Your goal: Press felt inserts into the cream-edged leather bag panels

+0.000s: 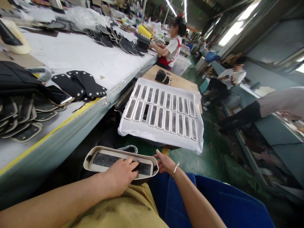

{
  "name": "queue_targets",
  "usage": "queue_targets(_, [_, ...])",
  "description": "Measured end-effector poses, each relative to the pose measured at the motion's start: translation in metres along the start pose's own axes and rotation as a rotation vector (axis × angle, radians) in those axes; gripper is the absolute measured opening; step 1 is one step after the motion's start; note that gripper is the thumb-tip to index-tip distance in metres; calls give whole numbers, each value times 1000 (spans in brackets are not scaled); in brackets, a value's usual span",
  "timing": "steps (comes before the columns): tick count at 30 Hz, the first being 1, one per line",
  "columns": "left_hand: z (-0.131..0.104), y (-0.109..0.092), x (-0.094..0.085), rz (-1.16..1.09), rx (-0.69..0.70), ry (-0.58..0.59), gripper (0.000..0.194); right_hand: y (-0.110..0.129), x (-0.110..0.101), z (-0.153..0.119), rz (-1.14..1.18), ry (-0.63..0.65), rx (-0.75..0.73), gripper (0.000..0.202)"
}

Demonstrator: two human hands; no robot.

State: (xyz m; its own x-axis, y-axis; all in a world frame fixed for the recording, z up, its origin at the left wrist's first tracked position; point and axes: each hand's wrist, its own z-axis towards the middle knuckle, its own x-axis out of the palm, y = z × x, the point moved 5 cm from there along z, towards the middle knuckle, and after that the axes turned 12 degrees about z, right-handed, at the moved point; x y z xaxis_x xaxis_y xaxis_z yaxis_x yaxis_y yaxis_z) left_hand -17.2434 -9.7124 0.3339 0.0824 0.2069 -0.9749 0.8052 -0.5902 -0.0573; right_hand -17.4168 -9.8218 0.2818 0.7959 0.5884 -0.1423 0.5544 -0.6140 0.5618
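Observation:
A long, shallow oval piece with a cream rim sits across my lap; it looks like a bag's body or base. Inside it lies a cream panel with a dark grey strip, like those on the sheet ahead. My left hand reaches over the near rim, its fingers spread and laid on the strip. At the right end of the oval piece is my right hand, thumb apart from the loosely bent fingers; whether it touches the rim I cannot tell. A light bracelet circles that wrist.
Ahead, a white-covered board bears rows of cream panels with dark strips and one gap. A tied black bundle lies behind. The worktable at left holds black cut pieces. Blue bin at right; co-workers further off.

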Motion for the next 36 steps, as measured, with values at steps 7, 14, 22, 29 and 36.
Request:
queue_targets(7, [2, 4, 3, -65, -64, -39, 48, 0, 23, -23, -265, 120, 108, 35])
queue_targets(14, [-44, 41, -17, -400, -150, -327, 58, -9, 36, -24, -302, 51, -45, 20])
queue_targets(22, [-117, 121, 38, -419, -863, 8, 45, 5, 45, -38, -458, 39, -127, 19])
queue_targets(29, [-101, 118, 48, -319, -798, 127, 42, -10, 47, -35, -381, -16, -192, 18])
queue_targets(36, [-97, 122, 48, -348, -808, 138, 38, -14, 47, -34, -367, -22, -211, 20])
